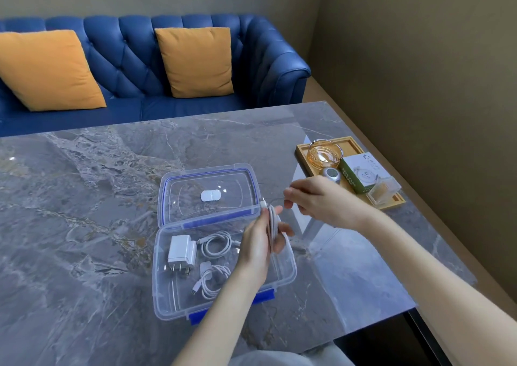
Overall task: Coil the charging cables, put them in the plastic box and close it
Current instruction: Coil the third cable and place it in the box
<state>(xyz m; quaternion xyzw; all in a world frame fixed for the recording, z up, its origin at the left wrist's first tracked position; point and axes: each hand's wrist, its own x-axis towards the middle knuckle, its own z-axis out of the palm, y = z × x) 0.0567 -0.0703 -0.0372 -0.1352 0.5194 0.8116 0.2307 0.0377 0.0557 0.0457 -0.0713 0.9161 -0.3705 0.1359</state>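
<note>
Surface: grey veined marble surface (pixel 84 186) with a blue tufted sofa behind it.
Box: clear rectangular plastic box with blue latches (pixel 170 307), open, its clear lid (pixel 208 195) lying flat behind it.
Already inside: white wall charger plug (pixel 181 251) at the left; beside it two coiled white cables, one farther (pixel 216 244) and one nearer (pixel 214 280).
Left hand (pixel 258 246): above the box's right half, fingers closed around a bundle of white cable loops (pixel 272 225).
Right hand (pixel 316 202): just right of the bundle, fingers pinching the cable's loose tail.
Far right: wooden tray (pixel 305 153) holding an amber glass ashtray and small boxes.
Stage: last cable seems nearly coiled, not yet in the box.
Risk: if the left hand's hold loosens, the springy loops may unwind; a stray tail over the rim could stop the lid sealing.
</note>
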